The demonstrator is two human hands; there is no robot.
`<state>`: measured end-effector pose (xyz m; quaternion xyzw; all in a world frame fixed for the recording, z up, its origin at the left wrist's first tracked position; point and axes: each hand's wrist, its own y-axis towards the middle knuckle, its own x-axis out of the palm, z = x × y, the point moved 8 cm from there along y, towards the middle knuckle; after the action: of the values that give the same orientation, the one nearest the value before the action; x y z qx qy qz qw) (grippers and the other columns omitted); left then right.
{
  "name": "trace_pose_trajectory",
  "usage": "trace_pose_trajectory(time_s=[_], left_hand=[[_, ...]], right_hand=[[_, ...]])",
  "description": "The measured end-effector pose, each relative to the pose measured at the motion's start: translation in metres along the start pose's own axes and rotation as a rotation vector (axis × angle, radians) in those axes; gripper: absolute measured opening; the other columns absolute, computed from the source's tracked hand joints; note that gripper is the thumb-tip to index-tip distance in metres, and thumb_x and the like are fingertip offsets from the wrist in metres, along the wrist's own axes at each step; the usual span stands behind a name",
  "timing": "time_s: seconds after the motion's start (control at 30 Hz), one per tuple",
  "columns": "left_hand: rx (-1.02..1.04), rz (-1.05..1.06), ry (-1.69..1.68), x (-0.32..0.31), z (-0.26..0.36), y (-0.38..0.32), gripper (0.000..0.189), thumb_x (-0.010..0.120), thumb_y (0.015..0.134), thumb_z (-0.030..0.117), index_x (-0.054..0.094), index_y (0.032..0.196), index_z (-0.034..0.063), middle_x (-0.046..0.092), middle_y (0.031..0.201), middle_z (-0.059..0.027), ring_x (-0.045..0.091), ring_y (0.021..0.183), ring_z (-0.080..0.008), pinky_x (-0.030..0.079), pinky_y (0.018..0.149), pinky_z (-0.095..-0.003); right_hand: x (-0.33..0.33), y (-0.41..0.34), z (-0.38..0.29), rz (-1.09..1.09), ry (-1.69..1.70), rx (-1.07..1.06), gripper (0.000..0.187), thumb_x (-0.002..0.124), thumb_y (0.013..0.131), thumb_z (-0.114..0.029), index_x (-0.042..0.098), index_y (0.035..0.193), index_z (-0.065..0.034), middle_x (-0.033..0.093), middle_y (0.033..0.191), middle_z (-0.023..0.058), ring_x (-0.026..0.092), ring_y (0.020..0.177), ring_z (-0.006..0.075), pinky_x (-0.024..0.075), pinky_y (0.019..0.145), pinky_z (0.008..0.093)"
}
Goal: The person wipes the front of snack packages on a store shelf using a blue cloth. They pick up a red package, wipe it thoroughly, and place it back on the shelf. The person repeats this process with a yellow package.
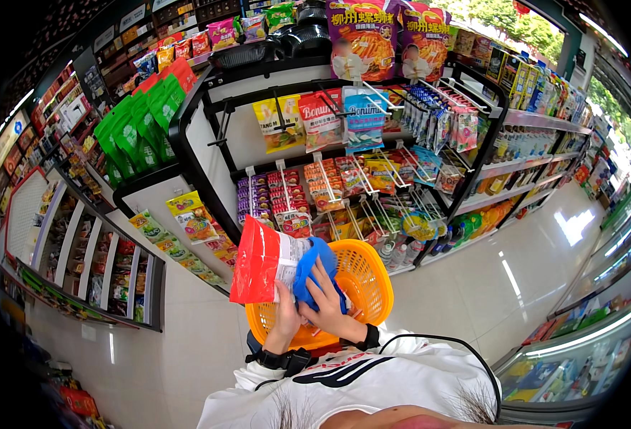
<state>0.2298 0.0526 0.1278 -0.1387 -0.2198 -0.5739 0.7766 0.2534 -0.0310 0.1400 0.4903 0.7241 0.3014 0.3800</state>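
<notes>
My left hand (287,311) grips the lower edge of a red and white plastic snack bag (259,263), which is tilted to the left. My right hand (323,303) lies with its fingers spread against a blue cloth-like item (315,268) beside the bag; whether the fingers grip it is hard to tell. Both things are above an orange plastic basket (369,268) with slotted walls. My hands partly hide the basket's inside. Black straps circle both wrists.
A black-framed display rack (208,161) with hooks of candy bags stands in front. Green pouches (143,126) stand to its left. Bottle shelves (530,126) run along the right. A glass-topped freezer (567,364) is at the lower right, and a snack shelf (84,252) stands at the left.
</notes>
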Motion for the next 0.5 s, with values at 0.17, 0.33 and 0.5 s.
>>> trace_pose_trajectory(time_s=[0.17, 0.33, 0.5], left_hand=[[0.091, -0.023, 0.025, 0.0, -0.001, -0.002, 0.061, 0.023, 0.096, 0.048, 0.026, 0.138, 0.0041, 0.036, 0.137, -0.0103, 0.036, 0.126, -0.0232, 0.027, 0.105, -0.0365], [-0.006, -0.048, -0.058, -0.011, -0.017, -0.01, 0.053, 0.032, 0.097, 0.04, 0.027, 0.137, 0.0059, 0.036, 0.137, -0.0099, 0.036, 0.127, -0.023, 0.026, 0.105, -0.0366], [0.019, -0.082, 0.034, -0.018, -0.021, -0.002, 0.054, 0.029, 0.097, 0.041, 0.026, 0.137, 0.0054, 0.037, 0.138, -0.0092, 0.037, 0.126, -0.0233, 0.028, 0.104, -0.0388]], right_hand=[[-0.007, 0.008, 0.01, 0.073, 0.095, 0.057, 0.05, 0.057, 0.077, -0.008, 0.044, 0.124, 0.0042, 0.033, 0.137, 0.0272, 0.025, 0.13, 0.0456, 0.0274, 0.103, 0.048], [-0.021, 0.006, 0.06, 0.252, 0.345, 0.433, 0.044, 0.045, 0.087, -0.018, 0.043, 0.124, 0.0065, 0.047, 0.127, 0.021, 0.046, 0.118, 0.0278, 0.0336, 0.098, 0.0347], [-0.018, -0.011, 0.09, 0.353, 0.497, 0.64, 0.042, 0.043, 0.089, -0.017, 0.041, 0.125, 0.0053, 0.051, 0.117, 0.015, 0.049, 0.107, 0.0223, 0.035, 0.094, 0.0314]])
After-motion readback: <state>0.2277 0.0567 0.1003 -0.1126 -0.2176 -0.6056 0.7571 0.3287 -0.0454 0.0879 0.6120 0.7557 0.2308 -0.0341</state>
